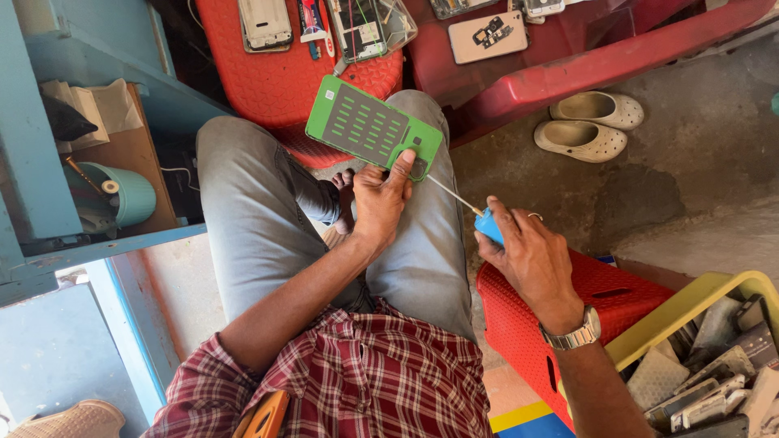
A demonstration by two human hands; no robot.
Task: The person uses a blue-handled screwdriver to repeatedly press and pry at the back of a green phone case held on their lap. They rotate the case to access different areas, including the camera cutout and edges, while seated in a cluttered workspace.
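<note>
- A green circuit board, flat and rectangular with rows of small pale pads on a grey middle panel, rests tilted on the person's right knee, its far end reaching over the edge of a red plastic stool.
- The left hand clamps the board at its near corner, thumb pressed on top and fingers curled under the edge.
- A screwdriver with a thin metal shaft and a blue handle runs from that same corner outward to the right; its tip touches or lies just at the board's near corner beside the thumb.
- The right hand is closed around the blue handle, a ring on one finger and a metal wristwatch on the wrist. The two hands are apart, joined only by the tool's shaft.
- The person sits with legs in grey trousers, wearing a red checked shirt.
- On the red stool beyond the knee lie opened phone bodies and parts; a red plastic table next to it holds more phone pieces.
- A second red stool stands just under the right forearm.
- A yellow-rimmed crate at lower right is filled with old phone shells.
- A pair of pale clogs sits on the concrete floor.
- At left, a blue shelf unit holds a teal cup.
</note>
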